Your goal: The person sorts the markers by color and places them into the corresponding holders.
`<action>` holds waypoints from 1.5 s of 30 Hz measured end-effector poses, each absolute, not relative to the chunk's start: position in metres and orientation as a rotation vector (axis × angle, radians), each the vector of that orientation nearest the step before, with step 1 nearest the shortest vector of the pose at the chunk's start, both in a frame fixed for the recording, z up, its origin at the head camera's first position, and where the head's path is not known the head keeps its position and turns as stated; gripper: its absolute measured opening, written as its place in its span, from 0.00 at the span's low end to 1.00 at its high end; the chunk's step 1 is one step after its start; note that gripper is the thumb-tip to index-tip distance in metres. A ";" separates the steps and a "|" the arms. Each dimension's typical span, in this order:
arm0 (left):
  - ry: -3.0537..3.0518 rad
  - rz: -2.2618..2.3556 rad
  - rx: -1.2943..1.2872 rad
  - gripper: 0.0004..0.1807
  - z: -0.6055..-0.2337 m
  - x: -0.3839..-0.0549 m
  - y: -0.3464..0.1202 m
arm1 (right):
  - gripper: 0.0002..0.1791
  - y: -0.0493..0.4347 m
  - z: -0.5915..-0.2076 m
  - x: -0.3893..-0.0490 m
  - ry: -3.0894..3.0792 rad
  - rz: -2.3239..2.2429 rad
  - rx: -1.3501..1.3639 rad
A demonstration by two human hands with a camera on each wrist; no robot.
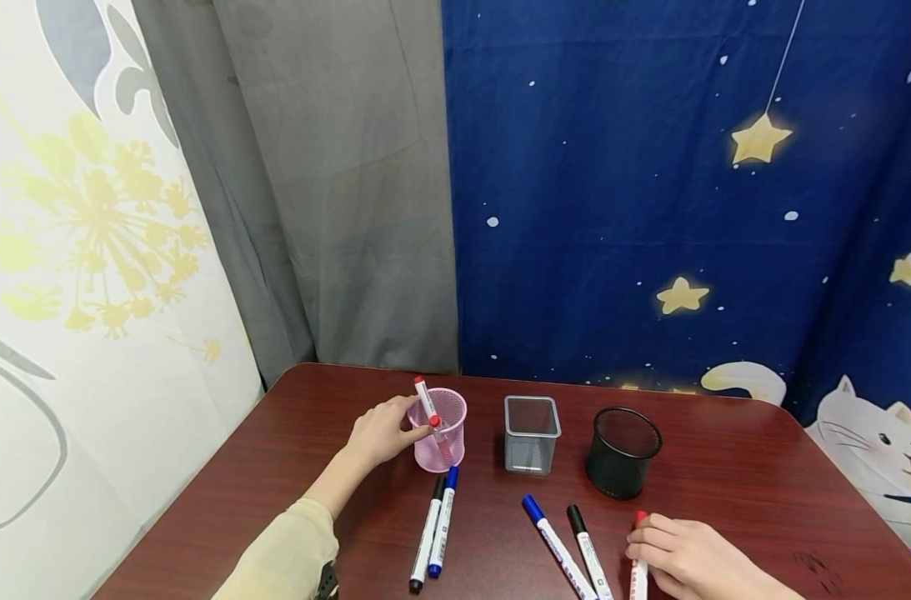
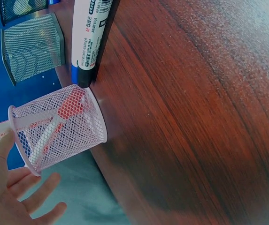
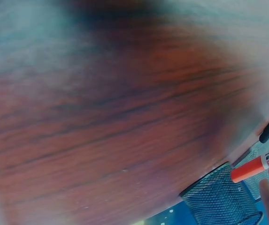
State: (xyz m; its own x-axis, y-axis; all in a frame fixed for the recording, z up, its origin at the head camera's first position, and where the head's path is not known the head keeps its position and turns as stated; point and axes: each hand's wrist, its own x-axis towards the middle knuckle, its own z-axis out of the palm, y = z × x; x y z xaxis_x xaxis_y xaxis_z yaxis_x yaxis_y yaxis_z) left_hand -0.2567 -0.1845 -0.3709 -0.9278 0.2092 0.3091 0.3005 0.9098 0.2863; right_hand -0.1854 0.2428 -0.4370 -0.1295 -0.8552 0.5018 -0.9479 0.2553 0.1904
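"Starting with containers: contents?"
"Pink mesh cup, far left: red-tipped markers. Left hand at its rim, fingers loosely spread."
"Left wrist view adds?"
"A red end low inside — mesh partly veiling it."
"Right hand?"
"Pinching a red marker, near right, before the black cup."

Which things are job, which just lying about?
Likely job:
pink round mesh cup at left hand
red-tipped white marker in it
another red-tipped white marker in right hand

Likely idle:
grey square mesh cup
black round mesh cup
blue-tipped white markers
black-tipped white markers
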 end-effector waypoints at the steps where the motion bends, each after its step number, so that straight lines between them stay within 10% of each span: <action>1: -2.801 -0.483 -0.378 0.32 -0.371 -0.256 -0.185 | 0.18 0.241 -0.436 -0.185 -2.009 0.247 1.630; 45: -2.810 -0.481 -0.377 0.31 -0.370 -0.257 -0.185 | 0.11 0.192 -0.411 -0.181 -1.842 0.689 1.582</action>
State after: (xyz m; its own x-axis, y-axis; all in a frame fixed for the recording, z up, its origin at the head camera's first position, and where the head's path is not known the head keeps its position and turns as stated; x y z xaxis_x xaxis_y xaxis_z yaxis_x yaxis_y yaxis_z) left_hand -0.2567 -0.1846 -0.3697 -0.9310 0.2077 0.3001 0.2957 0.9113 0.2865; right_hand -0.1814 0.1919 -0.4114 -0.1020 -0.6721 0.7334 -0.9885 0.1515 0.0013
